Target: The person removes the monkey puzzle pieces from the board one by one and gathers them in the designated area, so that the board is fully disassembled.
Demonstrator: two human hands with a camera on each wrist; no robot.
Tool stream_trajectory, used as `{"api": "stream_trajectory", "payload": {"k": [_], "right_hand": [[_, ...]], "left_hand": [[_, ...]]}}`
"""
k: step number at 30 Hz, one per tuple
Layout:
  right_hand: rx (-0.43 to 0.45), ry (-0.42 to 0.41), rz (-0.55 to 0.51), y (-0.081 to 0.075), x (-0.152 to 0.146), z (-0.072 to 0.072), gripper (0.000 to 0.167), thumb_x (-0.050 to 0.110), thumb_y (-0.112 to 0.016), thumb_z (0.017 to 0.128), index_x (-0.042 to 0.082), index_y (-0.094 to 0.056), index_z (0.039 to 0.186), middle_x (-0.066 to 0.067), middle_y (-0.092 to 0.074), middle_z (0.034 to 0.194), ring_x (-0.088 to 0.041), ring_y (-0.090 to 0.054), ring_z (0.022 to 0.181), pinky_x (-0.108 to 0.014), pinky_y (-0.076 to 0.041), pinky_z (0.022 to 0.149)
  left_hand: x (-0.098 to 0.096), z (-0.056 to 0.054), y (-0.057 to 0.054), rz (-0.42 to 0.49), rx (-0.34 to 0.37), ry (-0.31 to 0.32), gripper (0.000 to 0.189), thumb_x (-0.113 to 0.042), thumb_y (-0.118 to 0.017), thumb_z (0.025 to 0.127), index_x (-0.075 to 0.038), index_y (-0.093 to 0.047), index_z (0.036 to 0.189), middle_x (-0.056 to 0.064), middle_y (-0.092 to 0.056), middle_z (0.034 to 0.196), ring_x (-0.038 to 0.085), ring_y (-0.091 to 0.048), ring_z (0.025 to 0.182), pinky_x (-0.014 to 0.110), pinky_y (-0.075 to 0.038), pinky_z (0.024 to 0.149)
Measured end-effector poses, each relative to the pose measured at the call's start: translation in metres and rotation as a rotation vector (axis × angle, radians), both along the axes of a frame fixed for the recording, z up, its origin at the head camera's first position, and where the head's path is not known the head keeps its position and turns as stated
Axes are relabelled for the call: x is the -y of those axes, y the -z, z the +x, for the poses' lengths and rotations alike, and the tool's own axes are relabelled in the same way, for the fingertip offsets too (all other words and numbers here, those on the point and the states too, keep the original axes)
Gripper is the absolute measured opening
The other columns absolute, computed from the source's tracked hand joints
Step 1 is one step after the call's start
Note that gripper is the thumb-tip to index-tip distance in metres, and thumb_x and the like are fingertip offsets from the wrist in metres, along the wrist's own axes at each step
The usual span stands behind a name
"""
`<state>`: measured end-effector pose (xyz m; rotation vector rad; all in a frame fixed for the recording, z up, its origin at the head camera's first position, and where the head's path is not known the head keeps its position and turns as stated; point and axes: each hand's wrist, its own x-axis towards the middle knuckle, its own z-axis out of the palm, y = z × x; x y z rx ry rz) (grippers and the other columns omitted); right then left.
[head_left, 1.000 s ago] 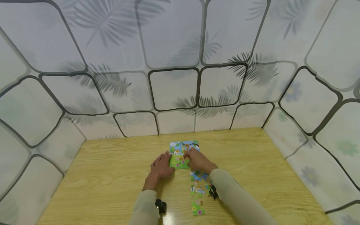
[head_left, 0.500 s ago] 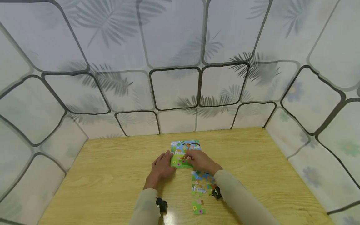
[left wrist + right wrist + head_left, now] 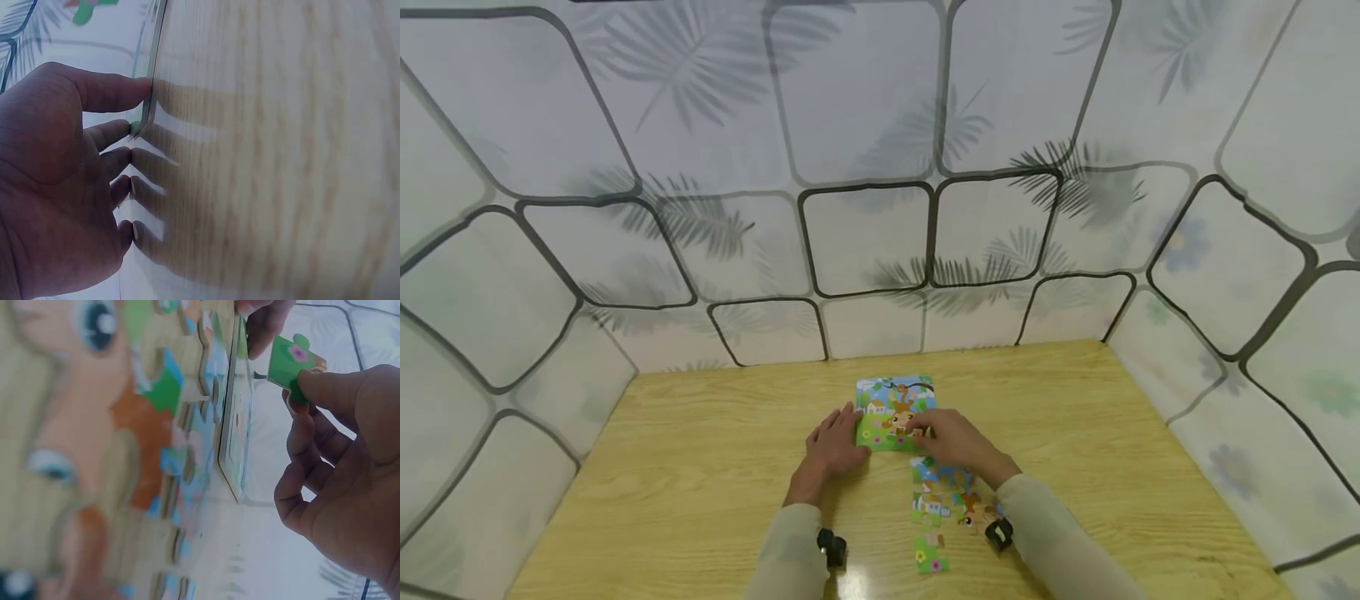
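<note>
A picture board (image 3: 874,432) with a deer, a house and flowers lies flat on the wooden table. Beside its left edge rests my left hand (image 3: 835,446), fingers extended; the thumb (image 3: 119,94) touches the board's edge in the left wrist view. Over the board's lower right is my right hand (image 3: 958,442). Between thumb and fingers it pinches a green jigsaw piece (image 3: 286,362) with a pink flower, held tilted and apart from the board in the right wrist view. Loose jigsaw pieces (image 3: 931,505) lie on the table in front of the board, partly beneath my right forearm.
Several jigsaw pieces spread from the board's near edge toward me, including a flowered corner piece (image 3: 931,562) and deer-face pieces (image 3: 976,515). The wooden table (image 3: 700,483) meets patterned fabric walls (image 3: 872,242) at the back and sides. Both wrists carry small black cameras.
My right hand has shifted right and slightly toward me, uncovering the deer's face on the board and more loose pieces below. My left hand stays at the board's left edge.
</note>
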<state>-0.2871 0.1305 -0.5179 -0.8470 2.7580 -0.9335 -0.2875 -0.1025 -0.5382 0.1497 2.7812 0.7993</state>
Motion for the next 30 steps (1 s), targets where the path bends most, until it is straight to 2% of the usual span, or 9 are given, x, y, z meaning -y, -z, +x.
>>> {"api": "stream_trajectory", "payload": {"k": [5,10,15,19,25,30], "right_hand": [[-0.019,-0.024,0.011,0.001,-0.01,0.015,0.014,0.016,-0.06,0.096,0.018,-0.071,0.105,0.005,-0.069,0.098,-0.005,-0.059,0.08,-0.022,-0.048,0.065],[0.016,-0.032,-0.008,0.004,-0.021,0.025,0.014,0.019,-0.06,0.096,0.02,-0.07,0.105,0.008,-0.067,0.096,-0.002,-0.057,0.078,-0.022,-0.048,0.065],[0.069,-0.063,-0.031,0.009,-0.031,0.031,0.014,0.022,-0.059,0.097,0.025,-0.07,0.104,0.012,-0.066,0.093,0.001,-0.053,0.07,-0.02,-0.048,0.062],[0.114,-0.125,-0.071,0.009,-0.041,0.038,0.011,0.024,-0.061,0.096,0.024,-0.07,0.103,0.012,-0.067,0.091,0.002,-0.051,0.065,-0.02,-0.047,0.059],[0.244,-0.197,-0.082,0.005,-0.056,0.052,0.009,0.022,-0.062,0.095,0.022,-0.07,0.097,0.012,-0.065,0.082,0.002,-0.053,0.064,-0.021,-0.049,0.059],[0.252,-0.233,-0.053,0.004,-0.064,0.064,0.009,0.018,-0.063,0.092,0.02,-0.072,0.094,0.014,-0.064,0.077,0.005,-0.049,0.062,-0.018,-0.047,0.058]], "left_hand": [[0.0,0.0,0.003,-0.005,-0.001,0.009,0.069,-0.026,-0.062,0.084,-0.012,-0.039,0.147,0.01,-0.023,0.161,0.034,-0.019,0.148,0.065,-0.015,0.114],[0.0,-0.001,0.003,-0.014,-0.004,0.01,0.068,-0.025,-0.06,0.084,-0.012,-0.039,0.148,0.01,-0.023,0.162,0.033,-0.019,0.148,0.063,-0.016,0.114],[0.001,0.0,0.002,-0.014,-0.009,0.01,0.068,-0.025,-0.058,0.085,-0.012,-0.039,0.148,0.009,-0.023,0.162,0.032,-0.019,0.149,0.063,-0.016,0.114],[0.0,0.0,0.002,-0.004,-0.013,0.013,0.068,-0.025,-0.057,0.084,-0.012,-0.039,0.148,0.009,-0.023,0.162,0.033,-0.019,0.148,0.064,-0.017,0.113],[-0.001,0.0,0.001,-0.005,-0.016,0.011,0.068,-0.025,-0.055,0.084,-0.012,-0.038,0.149,0.009,-0.023,0.162,0.032,-0.019,0.149,0.064,-0.017,0.113],[-0.001,0.003,-0.002,-0.013,-0.01,0.004,0.067,-0.023,-0.055,0.084,-0.012,-0.039,0.148,0.009,-0.024,0.161,0.033,-0.02,0.148,0.064,-0.017,0.113]]}}
